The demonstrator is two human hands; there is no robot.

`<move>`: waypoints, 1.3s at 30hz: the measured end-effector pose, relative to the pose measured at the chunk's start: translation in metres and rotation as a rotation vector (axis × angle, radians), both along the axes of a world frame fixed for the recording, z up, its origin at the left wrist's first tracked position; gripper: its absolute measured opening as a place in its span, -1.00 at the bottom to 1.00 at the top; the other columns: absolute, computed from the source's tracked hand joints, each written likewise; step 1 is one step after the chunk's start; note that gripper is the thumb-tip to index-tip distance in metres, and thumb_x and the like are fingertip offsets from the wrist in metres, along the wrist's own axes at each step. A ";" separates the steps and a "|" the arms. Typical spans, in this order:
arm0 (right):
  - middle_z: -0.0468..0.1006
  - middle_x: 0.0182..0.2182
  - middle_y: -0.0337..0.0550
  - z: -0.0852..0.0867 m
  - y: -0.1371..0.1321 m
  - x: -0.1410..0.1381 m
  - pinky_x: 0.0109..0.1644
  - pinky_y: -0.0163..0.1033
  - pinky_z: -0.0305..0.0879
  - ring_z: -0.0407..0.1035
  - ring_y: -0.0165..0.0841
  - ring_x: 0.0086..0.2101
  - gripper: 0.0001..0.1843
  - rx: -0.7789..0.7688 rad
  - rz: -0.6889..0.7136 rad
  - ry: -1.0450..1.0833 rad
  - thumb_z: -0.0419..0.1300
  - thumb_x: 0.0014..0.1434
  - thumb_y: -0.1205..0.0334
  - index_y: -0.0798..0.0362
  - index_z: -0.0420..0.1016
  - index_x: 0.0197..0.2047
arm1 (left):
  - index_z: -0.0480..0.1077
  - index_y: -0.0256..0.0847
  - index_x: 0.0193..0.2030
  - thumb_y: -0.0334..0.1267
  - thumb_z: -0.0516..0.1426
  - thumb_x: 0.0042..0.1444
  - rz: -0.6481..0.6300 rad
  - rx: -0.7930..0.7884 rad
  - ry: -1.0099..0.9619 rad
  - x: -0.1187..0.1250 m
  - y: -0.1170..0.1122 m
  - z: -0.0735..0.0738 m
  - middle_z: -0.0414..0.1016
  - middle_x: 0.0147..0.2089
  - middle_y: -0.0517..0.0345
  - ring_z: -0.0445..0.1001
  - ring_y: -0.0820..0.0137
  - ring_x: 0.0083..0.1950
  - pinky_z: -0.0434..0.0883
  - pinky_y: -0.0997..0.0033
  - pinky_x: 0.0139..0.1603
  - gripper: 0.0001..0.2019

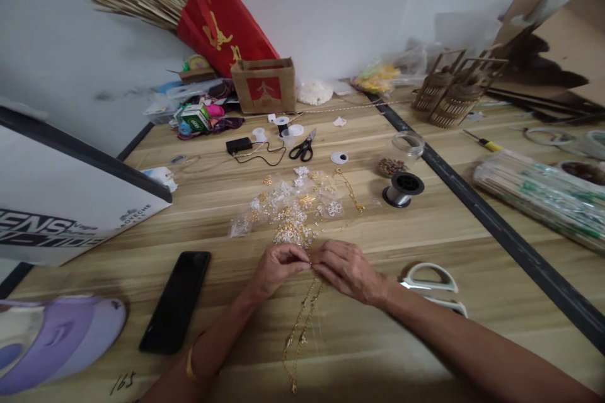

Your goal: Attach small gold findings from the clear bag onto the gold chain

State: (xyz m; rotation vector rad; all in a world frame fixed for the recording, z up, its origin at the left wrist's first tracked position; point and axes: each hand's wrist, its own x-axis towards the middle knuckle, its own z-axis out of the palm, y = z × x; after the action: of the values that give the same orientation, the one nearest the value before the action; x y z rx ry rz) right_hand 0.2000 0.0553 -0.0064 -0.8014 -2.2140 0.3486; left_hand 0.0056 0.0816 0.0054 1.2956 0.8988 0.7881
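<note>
My left hand [282, 267] and my right hand [347, 269] meet fingertip to fingertip over the wooden table. Both are closed in a pinch at the upper end of a gold chain [302, 315] with small charms. From there the chain hangs down in a long loop and lies on the wood towards me. Exactly which bit each fingertip grips is too small to make out. Just beyond my fingers lies a pile of clear and gold beads [293, 227] among small plastic bags. A shorter gold chain [350, 192] rests to the right of the pile.
White-handled scissors [432, 283] lie partly behind my right forearm. A black phone [176, 302] is left of my left arm. Farther back are a wire spool [403, 189], a glass jar [407, 146] of beads and black scissors [303, 146]. A white box [70, 201] stands at left.
</note>
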 end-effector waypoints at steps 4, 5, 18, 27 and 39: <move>0.48 -0.35 -0.07 0.001 0.000 0.000 -0.23 -0.26 0.34 0.36 -0.36 -0.32 -0.90 -0.007 -0.006 0.000 0.05 0.27 0.32 0.11 0.37 -0.20 | 0.51 -0.31 -0.51 -0.22 0.34 -0.22 0.009 -0.003 0.027 0.000 0.000 -0.001 0.51 -0.48 0.11 0.43 0.43 -0.42 0.35 0.48 -0.34 -0.81; 0.48 -0.35 -0.08 0.002 -0.001 0.000 -0.23 -0.26 0.34 0.36 -0.36 -0.32 -0.90 -0.007 -0.007 -0.002 0.05 0.27 0.32 0.11 0.37 -0.21 | 0.51 -0.30 -0.51 -0.22 0.34 -0.21 0.008 -0.005 0.030 0.000 0.000 -0.001 0.51 -0.48 0.12 0.43 0.44 -0.42 0.35 0.49 -0.34 -0.81; 0.46 -0.34 -0.08 0.005 -0.002 -0.001 -0.28 -0.26 0.32 0.34 -0.34 -0.33 -0.89 -0.019 -0.041 -0.003 0.08 0.25 0.26 0.11 0.34 -0.18 | 0.50 -0.30 -0.48 -0.20 0.28 -0.09 -0.012 0.083 0.055 -0.002 0.001 0.001 0.47 -0.44 0.11 0.40 0.41 -0.35 0.32 0.47 -0.29 -0.82; 0.47 -0.33 -0.09 0.005 -0.003 -0.002 -0.24 -0.25 0.31 0.34 -0.34 -0.31 -0.91 -0.012 0.019 0.035 0.10 0.24 0.29 0.08 0.29 -0.18 | 0.48 -0.31 -0.51 -0.13 0.29 -0.11 -0.045 0.120 0.076 0.001 -0.003 0.000 0.43 -0.46 0.10 0.39 0.39 -0.36 0.32 0.44 -0.30 -0.76; 0.41 -0.38 -0.11 0.010 -0.005 -0.005 -0.30 -0.24 0.24 0.29 -0.32 -0.35 -0.95 0.001 -0.023 0.000 0.10 0.17 0.31 0.08 0.28 -0.33 | 0.48 -0.32 -0.50 -0.19 0.28 -0.09 -0.043 0.124 0.057 0.000 -0.002 0.000 0.45 -0.46 0.10 0.40 0.40 -0.38 0.32 0.45 -0.31 -0.80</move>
State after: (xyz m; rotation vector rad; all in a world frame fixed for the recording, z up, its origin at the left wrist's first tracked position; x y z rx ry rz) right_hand 0.1953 0.0504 0.0035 -0.8254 -2.2027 0.3370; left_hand 0.0057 0.0793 0.0058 1.4479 0.8753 0.7864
